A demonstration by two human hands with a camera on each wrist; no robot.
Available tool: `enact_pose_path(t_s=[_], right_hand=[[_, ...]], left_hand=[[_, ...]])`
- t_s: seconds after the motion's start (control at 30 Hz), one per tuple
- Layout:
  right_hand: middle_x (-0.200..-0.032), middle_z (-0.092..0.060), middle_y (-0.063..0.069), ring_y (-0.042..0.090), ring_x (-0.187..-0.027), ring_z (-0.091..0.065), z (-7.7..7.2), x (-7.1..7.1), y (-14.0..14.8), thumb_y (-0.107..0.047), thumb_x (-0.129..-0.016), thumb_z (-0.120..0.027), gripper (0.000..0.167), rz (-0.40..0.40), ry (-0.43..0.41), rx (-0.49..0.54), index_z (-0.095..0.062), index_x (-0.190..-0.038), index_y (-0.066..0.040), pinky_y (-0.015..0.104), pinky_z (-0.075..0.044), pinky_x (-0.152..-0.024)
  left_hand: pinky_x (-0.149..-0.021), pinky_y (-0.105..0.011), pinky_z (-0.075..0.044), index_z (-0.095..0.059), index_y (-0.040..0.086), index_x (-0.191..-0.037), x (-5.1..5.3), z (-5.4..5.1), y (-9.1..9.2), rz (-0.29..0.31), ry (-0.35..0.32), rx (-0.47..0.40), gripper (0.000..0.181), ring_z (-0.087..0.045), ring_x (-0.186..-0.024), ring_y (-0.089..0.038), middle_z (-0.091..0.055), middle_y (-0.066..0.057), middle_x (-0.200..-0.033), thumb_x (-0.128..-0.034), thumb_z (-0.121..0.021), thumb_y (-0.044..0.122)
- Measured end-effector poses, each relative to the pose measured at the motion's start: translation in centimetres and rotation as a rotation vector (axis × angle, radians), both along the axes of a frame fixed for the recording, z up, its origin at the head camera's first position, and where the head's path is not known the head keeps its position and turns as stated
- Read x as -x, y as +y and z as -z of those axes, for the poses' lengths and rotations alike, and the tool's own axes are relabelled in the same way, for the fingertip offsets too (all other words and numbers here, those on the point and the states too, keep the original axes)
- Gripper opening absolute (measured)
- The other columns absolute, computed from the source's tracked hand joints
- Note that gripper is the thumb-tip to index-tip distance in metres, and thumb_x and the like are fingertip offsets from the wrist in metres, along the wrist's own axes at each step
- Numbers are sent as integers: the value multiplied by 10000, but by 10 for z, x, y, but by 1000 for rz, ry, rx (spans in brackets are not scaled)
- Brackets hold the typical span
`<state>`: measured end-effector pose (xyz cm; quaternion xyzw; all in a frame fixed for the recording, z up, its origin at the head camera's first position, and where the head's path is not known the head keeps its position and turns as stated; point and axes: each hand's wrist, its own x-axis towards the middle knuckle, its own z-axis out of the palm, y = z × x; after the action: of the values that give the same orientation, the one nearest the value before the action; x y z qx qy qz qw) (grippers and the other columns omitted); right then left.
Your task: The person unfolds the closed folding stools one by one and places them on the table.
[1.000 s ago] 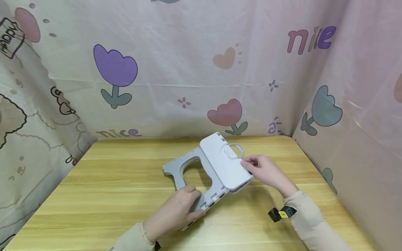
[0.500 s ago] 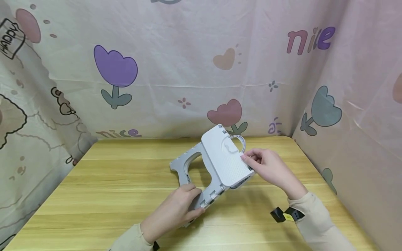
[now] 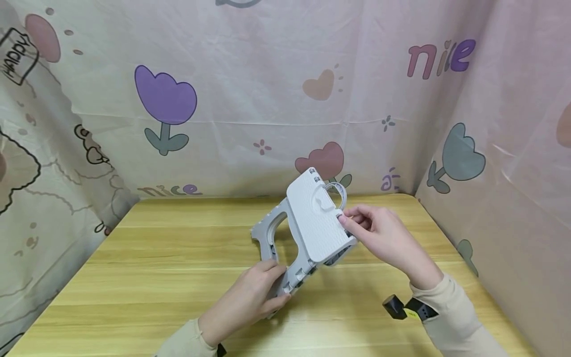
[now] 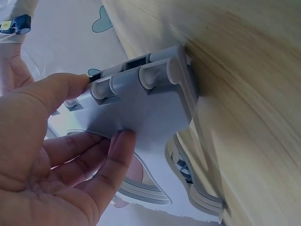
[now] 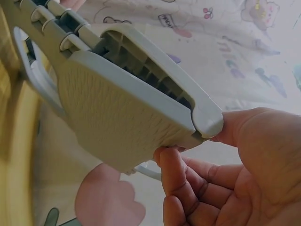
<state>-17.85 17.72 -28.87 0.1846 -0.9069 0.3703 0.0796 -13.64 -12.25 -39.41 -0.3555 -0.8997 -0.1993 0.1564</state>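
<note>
A folding step stool point(image 3: 312, 223) of white and grey plastic stands tilted in the head view, its top panel partly folded. My left hand point(image 3: 247, 302) grips the grey leg panel point(image 4: 155, 108) at its hinged edge. In the left wrist view the thumb lies on the hinge side and the fingers are on the panel's other face. My right hand point(image 3: 388, 238) pinches the top panel's outer edge near the loop handle point(image 3: 342, 194). The right wrist view shows a gap between the two textured top halves point(image 5: 127, 103), with ribs inside. Part of the far leg is hidden.
The stool is over a wooden table point(image 3: 134, 277). Behind it hangs a patterned curtain point(image 3: 250, 89) that also closes off both sides. A black camera point(image 3: 394, 307) is strapped to the right wrist.
The stool has tilted further upright, and its top has moved up. Its lower left leg has swung right. My right hand rose slightly with the top edge; my left hand has hardly moved.
</note>
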Motion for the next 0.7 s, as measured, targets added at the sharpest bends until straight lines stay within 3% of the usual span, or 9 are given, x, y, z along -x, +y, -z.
enact_pose_path(t_s=[0.5, 0.7], right_hand=[[-947, -782, -61, 134, -808, -688, -20, -12, -14, -354, -1050, -698, 209, -9, 55, -7, -779, -1129, -179, 257, -542, -689], [-941, -777, -84, 133, -827, -682, -27, -17, -22, -367, -1049, -698, 210, -20, 65, 9, -780, -1143, -199, 260, -517, -676]], left_hand=[[-729, -184, -566, -728, 53, -1125, 1, -2, 0, 40, 13, -20, 329, -620, -842, -75, -720, -10, -1064, -878, -876, 214], [-785, -159, -612, -724, 16, -1184, 2, -2, 1, 94, -54, -79, 346, -708, -896, -106, -728, -48, -1111, -900, -859, 163]])
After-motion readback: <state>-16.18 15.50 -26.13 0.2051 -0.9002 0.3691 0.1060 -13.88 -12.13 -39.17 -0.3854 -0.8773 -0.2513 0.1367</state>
